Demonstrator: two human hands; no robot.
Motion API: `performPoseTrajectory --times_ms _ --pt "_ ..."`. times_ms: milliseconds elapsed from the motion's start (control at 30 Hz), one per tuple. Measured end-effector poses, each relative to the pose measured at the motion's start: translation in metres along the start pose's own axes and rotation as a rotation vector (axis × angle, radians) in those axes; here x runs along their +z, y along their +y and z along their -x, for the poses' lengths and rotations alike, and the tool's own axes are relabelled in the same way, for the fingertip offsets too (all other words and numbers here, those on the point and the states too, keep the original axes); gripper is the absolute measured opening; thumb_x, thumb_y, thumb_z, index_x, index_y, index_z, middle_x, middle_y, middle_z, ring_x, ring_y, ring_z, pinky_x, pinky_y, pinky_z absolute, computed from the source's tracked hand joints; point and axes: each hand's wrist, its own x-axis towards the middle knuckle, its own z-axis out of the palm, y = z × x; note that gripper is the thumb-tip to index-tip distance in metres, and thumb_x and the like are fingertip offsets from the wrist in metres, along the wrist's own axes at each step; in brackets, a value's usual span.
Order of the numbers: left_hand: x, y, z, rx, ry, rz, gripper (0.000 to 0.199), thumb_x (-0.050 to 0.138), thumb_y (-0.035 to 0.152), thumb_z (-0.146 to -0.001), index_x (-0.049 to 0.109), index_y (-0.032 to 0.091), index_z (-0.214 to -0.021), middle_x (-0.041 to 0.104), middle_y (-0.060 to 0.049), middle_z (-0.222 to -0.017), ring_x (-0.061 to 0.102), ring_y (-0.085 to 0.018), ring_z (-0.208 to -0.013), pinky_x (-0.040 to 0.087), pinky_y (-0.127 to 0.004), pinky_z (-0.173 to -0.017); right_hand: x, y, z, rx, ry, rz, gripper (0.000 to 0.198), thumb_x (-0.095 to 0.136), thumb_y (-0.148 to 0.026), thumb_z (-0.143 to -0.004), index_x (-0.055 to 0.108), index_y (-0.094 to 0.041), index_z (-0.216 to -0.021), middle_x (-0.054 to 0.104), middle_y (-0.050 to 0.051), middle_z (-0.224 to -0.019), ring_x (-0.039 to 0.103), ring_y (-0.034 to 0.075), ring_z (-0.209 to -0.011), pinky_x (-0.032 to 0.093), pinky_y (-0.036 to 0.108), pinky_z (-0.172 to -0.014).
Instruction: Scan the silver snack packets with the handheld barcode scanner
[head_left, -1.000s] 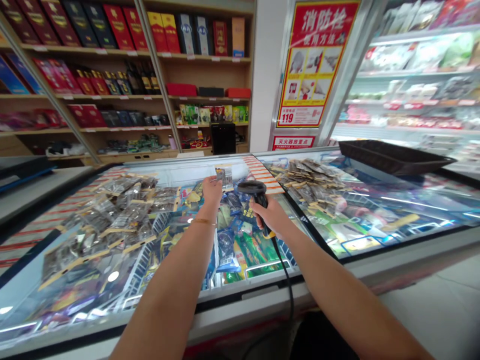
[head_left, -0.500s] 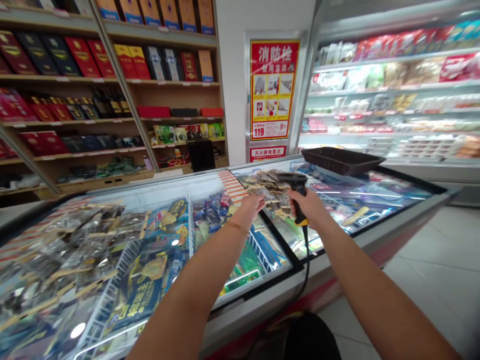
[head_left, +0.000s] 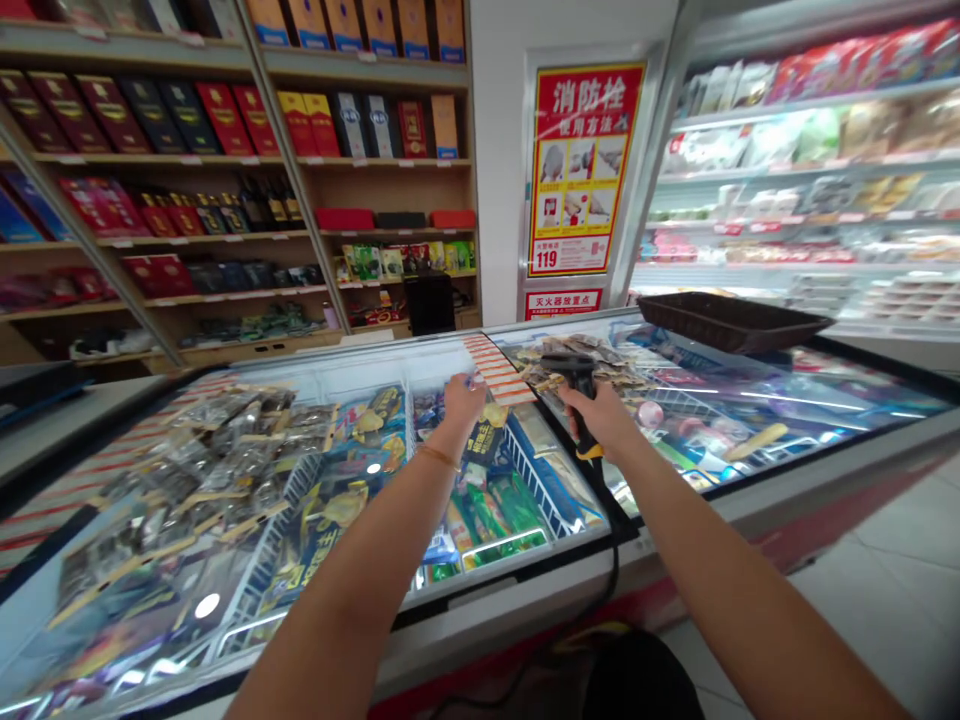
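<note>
My right hand (head_left: 600, 412) is wrapped round the handle of a black barcode scanner (head_left: 574, 368) with yellow trim at its base. The scanner's head points left over the freezer, and its cable hangs down the front. My left hand (head_left: 465, 400) is over the middle compartment, fingers curled. A small bluish bit shows at its fingertips, too little to name. Right beside that hand is a dark and yellow ice-cream packet (head_left: 486, 442); whether the hand touches it, I cannot tell. Green packets (head_left: 499, 510) lie below in a white wire basket (head_left: 536, 480).
A chest freezer (head_left: 517, 580) with glass lids spans the front, holding heaped clear packets on the left (head_left: 225, 450). On its right end rests a dark brown tray (head_left: 739, 322). Behind stand wooden shelves of boxes (head_left: 300, 175), a red poster (head_left: 586, 170) and a lit fridge display (head_left: 810, 190).
My left hand has moved left over the middle compartment, and its fingers have curled. The scanner stays in my right hand, shifted slightly left. The view has turned somewhat to the left.
</note>
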Motion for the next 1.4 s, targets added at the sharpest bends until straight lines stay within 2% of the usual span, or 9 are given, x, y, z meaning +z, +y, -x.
performPoseTrajectory --times_ms 200,400,567,767,967,1067,1200,1300,1400 --pt "-0.101 -0.048 -0.014 -0.092 0.139 -0.408 0.058 0.068 0.029 -0.079 0.056 0.011 -0.133 0.047 -0.026 -0.150 0.030 -0.041 -0.148 0.024 -0.057 -0.118 0.076 0.000 0.004 0.012 -0.190 -0.007 0.024 0.072 -0.029 -0.079 0.048 -0.022 -0.080 0.051 -0.007 -0.051 0.047 0.010 -0.034 0.037 0.022 -0.033" --pt "-0.149 -0.081 -0.024 -0.200 0.246 -0.713 0.066 0.056 0.047 -0.087 0.050 0.010 -0.141 0.028 -0.026 -0.163 0.013 -0.043 -0.154 0.017 -0.062 -0.119 0.120 0.017 0.009 0.001 -0.285 -0.019 0.026 0.071 -0.032 -0.078 0.048 -0.022 -0.081 0.052 -0.007 -0.053 0.048 0.010 -0.035 0.038 0.022 -0.034" --pt "-0.148 -0.096 -0.021 -0.264 0.221 -0.740 0.074 0.056 0.051 -0.086 0.045 0.010 -0.146 0.025 -0.026 -0.164 0.015 -0.045 -0.153 0.015 -0.066 -0.118 0.117 0.036 0.013 0.044 -0.342 0.000 0.030 0.074 -0.037 -0.074 0.050 -0.022 -0.085 0.051 -0.009 -0.053 0.047 0.009 -0.036 0.037 0.022 -0.034" --pt "-0.127 -0.076 -0.002 -0.195 0.076 -0.745 0.078 0.058 0.052 -0.087 0.039 0.012 -0.151 0.034 -0.030 -0.157 0.029 -0.046 -0.147 0.026 -0.064 -0.113 0.108 0.036 0.012 0.046 -0.334 -0.006 0.036 0.076 -0.041 -0.071 0.052 -0.021 -0.089 0.053 -0.008 -0.056 0.048 0.009 -0.038 0.038 0.022 -0.036" --pt "-0.112 -0.056 0.008 0.085 -0.152 -0.623 0.073 0.060 0.047 -0.088 0.037 0.018 -0.151 0.050 -0.024 -0.146 0.047 -0.038 -0.137 0.037 -0.050 -0.110 0.105 0.037 0.011 0.040 -0.301 0.016 0.035 0.076 -0.039 -0.072 0.052 -0.021 -0.089 0.054 -0.008 -0.056 0.049 0.010 -0.039 0.038 0.022 -0.036" --pt "-0.120 -0.057 0.004 0.174 -0.035 -0.568 0.052 0.053 0.033 -0.093 0.047 0.018 -0.143 0.055 -0.018 -0.141 0.054 -0.030 -0.129 0.041 -0.040 -0.107 0.106 0.036 0.014 0.032 -0.292 0.031 0.031 0.074 -0.037 -0.074 0.051 -0.021 -0.088 0.054 -0.008 -0.056 0.049 0.010 -0.038 0.038 0.022 -0.036" --pt "-0.134 -0.070 -0.003 0.032 0.222 -0.674 0.052 0.057 0.043 -0.091 0.055 0.013 -0.134 0.056 -0.022 -0.138 0.048 -0.039 -0.133 0.038 -0.051 -0.109 0.109 0.035 0.017 0.020 -0.313 0.038 0.027 0.071 -0.035 -0.076 0.051 -0.021 -0.088 0.053 -0.008 -0.055 0.047 0.009 -0.036 0.038 0.022 -0.035" --pt "-0.133 -0.080 -0.010 -0.018 0.135 -0.688 0.065 0.052 0.054 -0.092 0.050 0.010 -0.141 0.048 -0.026 -0.148 0.041 -0.043 -0.139 0.035 -0.058 -0.110 0.111 0.035 0.017 0.011 -0.319 0.060 0.028 0.072 -0.035 -0.076 0.051 -0.021 -0.088 0.052 -0.009 -0.054 0.047 0.009 -0.036 0.038 0.022 -0.035" --pt "-0.124 -0.085 -0.017 0.051 -0.035 -0.704 0.058 0.044 0.047 -0.097 0.047 0.017 -0.146 0.047 -0.021 -0.153 0.038 -0.040 -0.143 0.032 -0.058 -0.113 0.113 0.038 0.016 0.015 -0.322 0.068 0.029 0.073 -0.035 -0.075 0.050 -0.022 -0.088 0.051 -0.009 -0.053 0.048 0.010 -0.036 0.038 0.022 -0.035"
